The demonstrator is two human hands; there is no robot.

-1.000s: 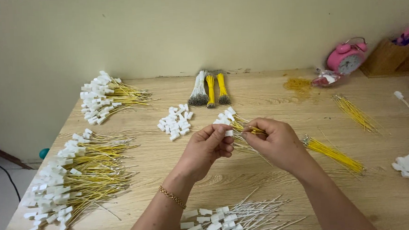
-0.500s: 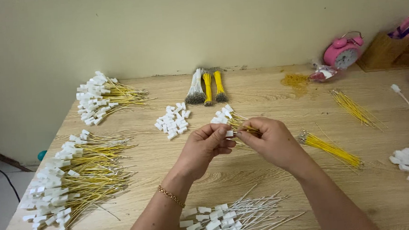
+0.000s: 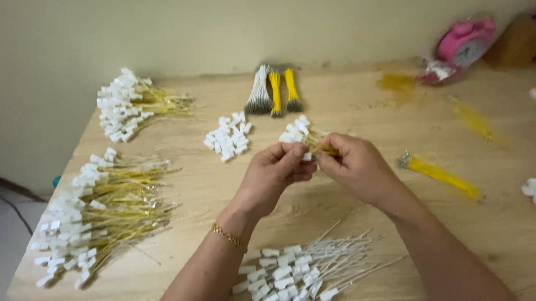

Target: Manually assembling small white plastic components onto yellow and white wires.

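A: What lies nearest the person?

B: A heap of white-tagged wires [image 3: 299, 276] at the front edge of the bench [image 3: 358, 237], between the two forearms, tags toward the left and thin ends fanning right.

A: And the hands?

B: They meet just above the middle of the bench. The right hand [image 3: 357, 167] is closed around a small bunch of yellow wires [image 3: 309, 139]. The left hand [image 3: 275, 171] pinches at the same bunch from the left, fingertips shut on it beside a white tag.

A: Which way does the bunch point?

B: Its white tags stick out up and to the left, beyond both hands; the yellow stems run down and right into the right fist. So the long axis is a diagonal, upper left to lower right.

A: What sits around them?

B: Left of the hands, a big pile of yellow tagged wires [image 3: 94, 211]. Right, a loose yellow bundle [image 3: 440, 175]. Just beyond the hands, a little heap of white tags [image 3: 229, 137]. Farther back left, another tagged pile [image 3: 134, 105]; back centre, three tied bundles [image 3: 274, 95], one grey and two yellow. Far right, a pink clock [image 3: 465, 42], blurred.
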